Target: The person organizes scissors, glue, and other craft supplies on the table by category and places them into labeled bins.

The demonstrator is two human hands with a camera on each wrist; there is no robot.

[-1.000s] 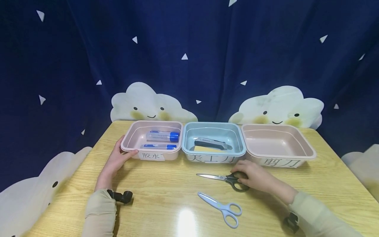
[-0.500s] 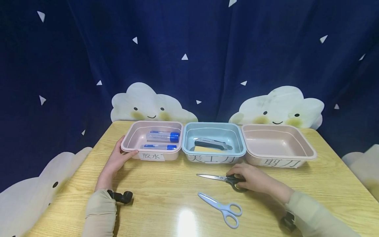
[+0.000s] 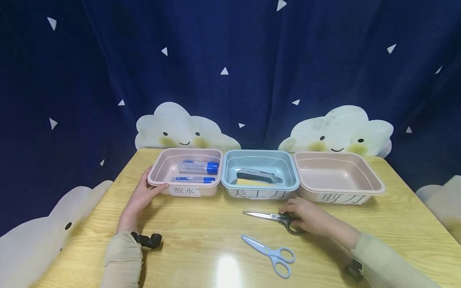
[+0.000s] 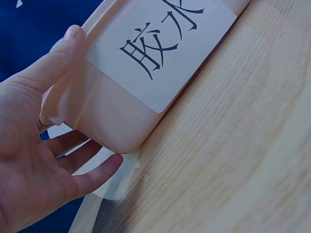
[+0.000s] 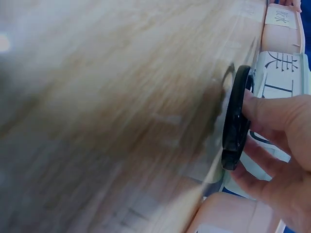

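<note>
My right hand grips the black handles of a pair of black scissors lying on the wooden table, blades pointing left. In the right wrist view my fingers curl round the black handle. My left hand holds the left front corner of the left pink bin, thumb on its rim and fingers under its side. The left wrist view shows that bin's label and my thumb on the rim. A light blue pair of scissors lies nearer to me.
The left pink bin holds two blue-capped glue sticks. The blue middle bin holds a dark utility knife and a yellow one. The right pink bin has nothing in it. A dark blue curtain with cloud shapes hangs behind the table.
My right hand has closed over the black scissors' handles and shifted them slightly right. My left hand stays on the left bin.
</note>
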